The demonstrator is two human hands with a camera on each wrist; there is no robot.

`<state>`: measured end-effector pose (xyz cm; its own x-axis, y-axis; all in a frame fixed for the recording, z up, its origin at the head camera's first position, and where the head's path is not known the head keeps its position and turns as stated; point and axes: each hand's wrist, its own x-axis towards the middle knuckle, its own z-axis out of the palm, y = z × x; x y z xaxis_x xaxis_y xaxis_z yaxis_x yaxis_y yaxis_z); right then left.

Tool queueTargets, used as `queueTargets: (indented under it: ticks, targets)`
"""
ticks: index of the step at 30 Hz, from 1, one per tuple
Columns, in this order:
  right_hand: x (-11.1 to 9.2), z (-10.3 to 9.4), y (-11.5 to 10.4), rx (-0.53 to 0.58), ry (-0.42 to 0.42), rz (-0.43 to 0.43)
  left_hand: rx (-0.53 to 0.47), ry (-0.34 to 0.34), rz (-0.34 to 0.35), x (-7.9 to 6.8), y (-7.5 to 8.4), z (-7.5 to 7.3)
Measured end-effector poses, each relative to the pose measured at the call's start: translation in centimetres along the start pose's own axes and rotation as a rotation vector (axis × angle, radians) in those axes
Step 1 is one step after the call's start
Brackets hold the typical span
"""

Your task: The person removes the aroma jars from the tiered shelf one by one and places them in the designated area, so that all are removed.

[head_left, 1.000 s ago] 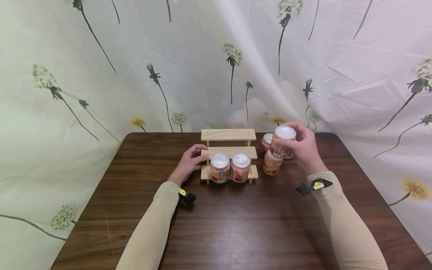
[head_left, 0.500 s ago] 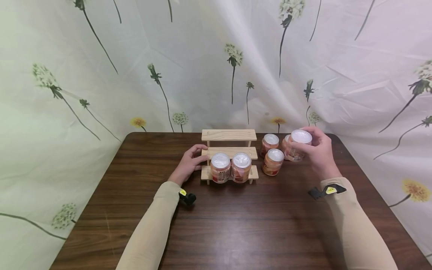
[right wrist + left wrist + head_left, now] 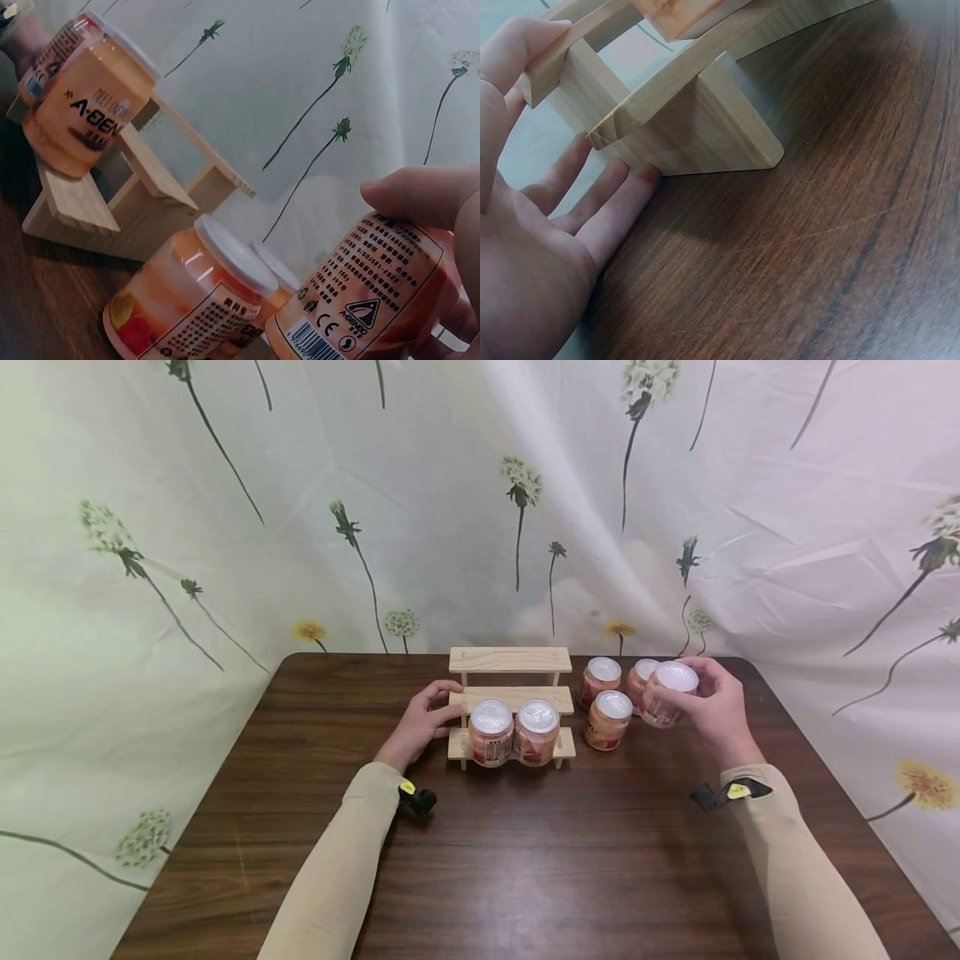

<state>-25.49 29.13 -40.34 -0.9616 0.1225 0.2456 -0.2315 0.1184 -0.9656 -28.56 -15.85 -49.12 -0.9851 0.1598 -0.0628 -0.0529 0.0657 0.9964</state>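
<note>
In the head view, we look down on a dark brown wood-grain table (image 3: 480, 852), with a pale cloth (image 3: 427, 518) printed with dandelions hanging behind it. Near the far edge stands a three-tier wooden rack (image 3: 517, 693); a pair of jars (image 3: 491, 748) sits upright, side by side, on its lowest step. Just to its right, three standing jars (image 3: 606, 728) are grouped on the table. Our right hand (image 3: 718, 706) pinches the held jar (image 3: 662, 712) between thumb and fingers, at the right of that group, partly hiding the rearmost one. Its foil lid points up towards us, and its long axis is near vertical with a slight lean; we cannot tell whether its base touches the table. Our left hand (image 3: 415, 727) lies at the rack's left end, fingers touching it.

In the left wrist view, we see that hand's fingers spread, fingertips against the rack's end, low beside the tabletop's scratched grain.

In the right wrist view, the cloth fills the background. The held jar shows its printed label and barcode, and its axis slants across the view; our thumb presses its side, and its lid is hard to make out.
</note>
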Motion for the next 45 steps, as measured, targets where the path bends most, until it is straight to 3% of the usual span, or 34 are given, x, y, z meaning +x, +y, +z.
queueTargets:
  ticks: [11, 24, 45]
  targets:
    - [-0.4, -0.5, 2.2, -0.158, -0.026, 0.084, 0.015, 0.021, -0.01, 0.1, 0.1, 0.1]
    - [-0.8, -0.5, 4.6, -0.266, -0.086, 0.097, 0.006, 0.017, -0.012, 0.1, 0.1, 0.0]
    - [-0.6, -0.6, 5.7, -0.288, -0.125, 0.139, 0.001, 0.016, -0.012, 0.2, -0.2, 0.0]
